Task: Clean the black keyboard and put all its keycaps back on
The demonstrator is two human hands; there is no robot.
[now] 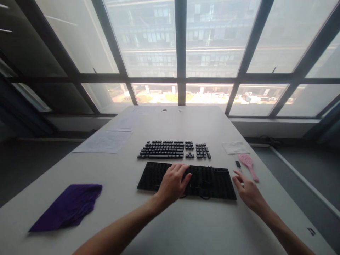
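Observation:
A black keyboard base [212, 180] with its keycaps off lies at a slight tilt in front of me. My left hand [172, 180] rests on its middle, fingers laid over the far edge and thumb apart. To the right of the base, my right hand [245, 189] hovers low with fingers parted, nothing visible between them. Just past its fingertips is a small tool with a black handle [238, 164]; whether they touch it I cannot tell. Beyond the base, the loose black keycaps [164, 149] are laid out in keyboard order.
A pink hairbrush [247, 163] and a white wipe [235, 147] lie near the table's right edge. At the left is a folded purple cloth [69, 205]. White paper sheets [103, 141] lie farther back on the white table [186, 124], which reaches toward large windows.

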